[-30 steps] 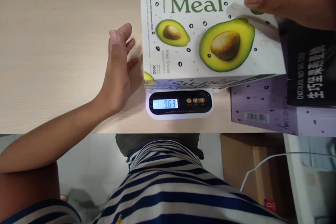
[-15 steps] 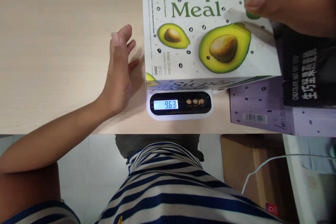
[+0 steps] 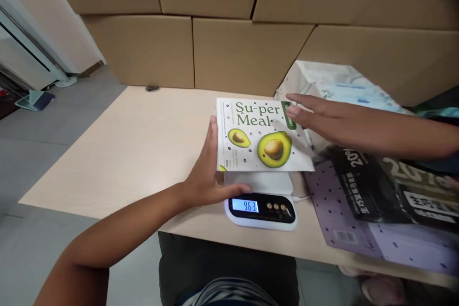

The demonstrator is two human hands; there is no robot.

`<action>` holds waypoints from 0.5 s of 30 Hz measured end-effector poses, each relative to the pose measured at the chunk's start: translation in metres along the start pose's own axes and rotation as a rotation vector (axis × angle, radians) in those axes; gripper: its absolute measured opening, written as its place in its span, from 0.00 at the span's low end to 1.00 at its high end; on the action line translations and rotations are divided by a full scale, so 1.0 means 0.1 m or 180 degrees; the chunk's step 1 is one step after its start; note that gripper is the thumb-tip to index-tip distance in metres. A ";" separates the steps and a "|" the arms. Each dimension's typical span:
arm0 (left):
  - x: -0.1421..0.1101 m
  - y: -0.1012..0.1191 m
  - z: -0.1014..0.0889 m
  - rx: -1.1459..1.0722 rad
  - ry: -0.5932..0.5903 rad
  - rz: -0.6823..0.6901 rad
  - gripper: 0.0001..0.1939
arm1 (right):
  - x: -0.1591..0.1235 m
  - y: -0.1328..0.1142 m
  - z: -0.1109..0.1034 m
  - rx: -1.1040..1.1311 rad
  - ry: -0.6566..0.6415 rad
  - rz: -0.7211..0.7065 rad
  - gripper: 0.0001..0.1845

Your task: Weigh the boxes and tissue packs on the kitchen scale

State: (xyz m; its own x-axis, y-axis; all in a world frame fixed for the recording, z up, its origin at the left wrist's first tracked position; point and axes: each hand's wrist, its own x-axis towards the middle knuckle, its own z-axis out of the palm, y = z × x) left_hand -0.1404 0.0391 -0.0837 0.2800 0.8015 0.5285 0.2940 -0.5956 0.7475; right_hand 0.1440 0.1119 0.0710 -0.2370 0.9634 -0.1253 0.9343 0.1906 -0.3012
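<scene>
A white Su-per Meal box (image 3: 233, 155) with avocado pictures is over the plate of a white kitchen scale (image 3: 261, 224). Its printed face tilts towards me, and part of the plate shows below it. The lit display reads 9.63. My left hand (image 3: 201, 177) is open along the box's left side, fingers stretched and thumb spread out just above the display. At the upper right corner, my right hand (image 3: 319, 117) has its thumb on the printed face and its fingers by the far edge. I cannot see the box's underside.
Brown cartons (image 3: 247, 55) are stacked behind the wooden table (image 3: 143, 143). To the right lie a flat purple carton (image 3: 344, 229) and black packets (image 3: 387, 189). A white container (image 3: 304, 71) with pale blue packs stands at the back right. A cable (image 3: 301, 198) leaves the scale.
My view has tilted up and back, bringing the cartons into sight. My left hand has moved right, up against the box. My right hand stays at the box's upper right corner. The display is unchanged.
</scene>
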 end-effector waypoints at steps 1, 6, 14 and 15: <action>0.06 -0.02 -0.09 0.0119 0.0130 0.0145 0.71 | 0.11 -0.10 -0.04 0.0042 0.0014 -0.0137 0.64; 0.37 -0.23 -0.55 -0.0032 0.1000 -0.0467 0.61 | 0.84 -0.75 0.04 0.0286 -0.0224 -0.0665 0.49; 0.49 -0.74 -1.04 -0.0442 0.1140 -0.1533 0.57 | 1.59 -1.39 0.47 -0.0320 -0.0677 -0.0895 0.46; 0.49 -0.79 -1.09 -0.0410 0.1127 -0.1574 0.58 | 1.62 -1.40 0.51 -0.0424 -0.0656 -0.0898 0.48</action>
State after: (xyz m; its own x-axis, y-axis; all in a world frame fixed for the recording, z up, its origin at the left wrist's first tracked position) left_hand -0.2492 0.1314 -0.0728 -0.1878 0.9632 0.1922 0.1925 -0.1558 0.9688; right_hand -0.0391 0.2319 0.0446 -0.5260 0.8139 -0.2468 0.8479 0.4791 -0.2270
